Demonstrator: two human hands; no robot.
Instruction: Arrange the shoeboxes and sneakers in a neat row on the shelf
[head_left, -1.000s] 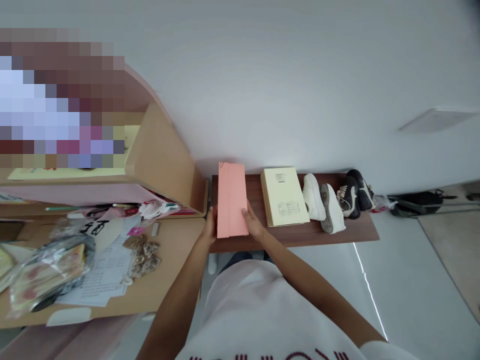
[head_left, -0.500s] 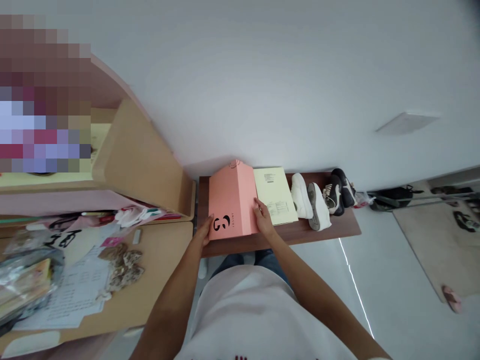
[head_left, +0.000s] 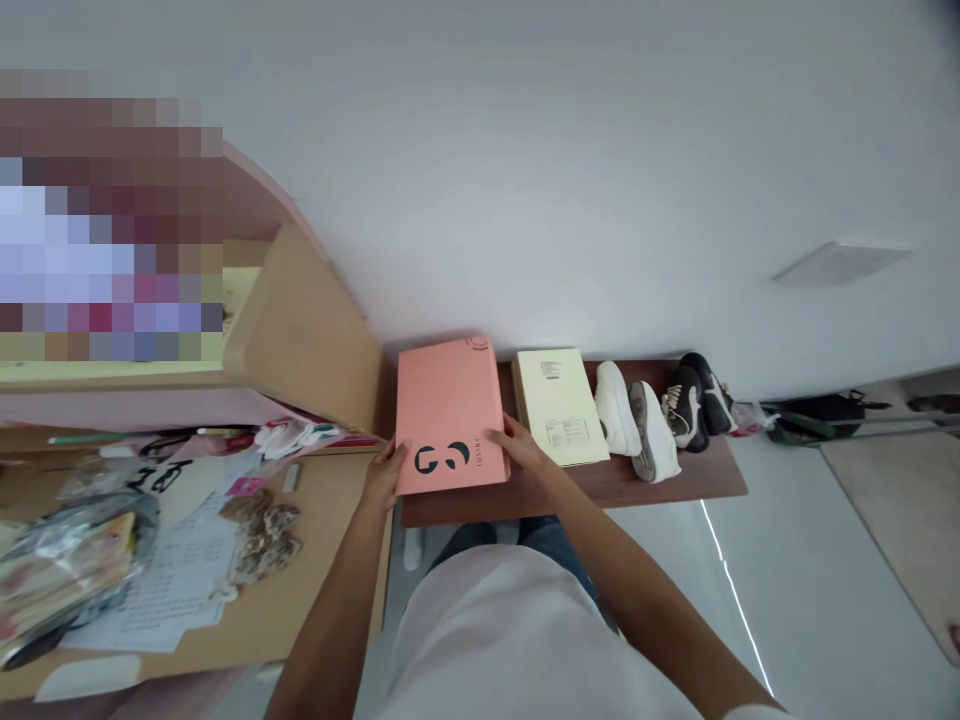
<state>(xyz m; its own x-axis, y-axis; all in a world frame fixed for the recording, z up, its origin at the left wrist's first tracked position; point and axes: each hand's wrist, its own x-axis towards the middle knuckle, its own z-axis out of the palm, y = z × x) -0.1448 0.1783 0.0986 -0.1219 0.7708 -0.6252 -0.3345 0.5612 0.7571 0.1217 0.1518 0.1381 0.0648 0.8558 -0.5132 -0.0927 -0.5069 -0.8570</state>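
A pink shoebox [head_left: 450,400] with black lettering is between my hands, over the left end of a brown wooden bench [head_left: 675,488]. My left hand [head_left: 388,474] grips its left front corner. On the opposite side, my right hand [head_left: 517,445] clasps the right edge, thumb on the top face. The box's lid looks closed now. Just right of it lies a pale yellow box [head_left: 562,405] with small printed labels. Whether the pink box rests on the bench or is slightly raised, I cannot tell.
White shoes [head_left: 619,410] and black shoes [head_left: 686,405] stand farther right on the bench. At left, a desk [head_left: 322,540] carries papers [head_left: 165,570], a plastic bag [head_left: 82,560] and a patterned scrunchie [head_left: 262,540]. A wall [head_left: 525,180] rises behind the bench.
The pink box has turned flatter toward me and shifted left, opening a gap beside the yellow box. My right thumb has moved onto its top. The view has shifted slightly.
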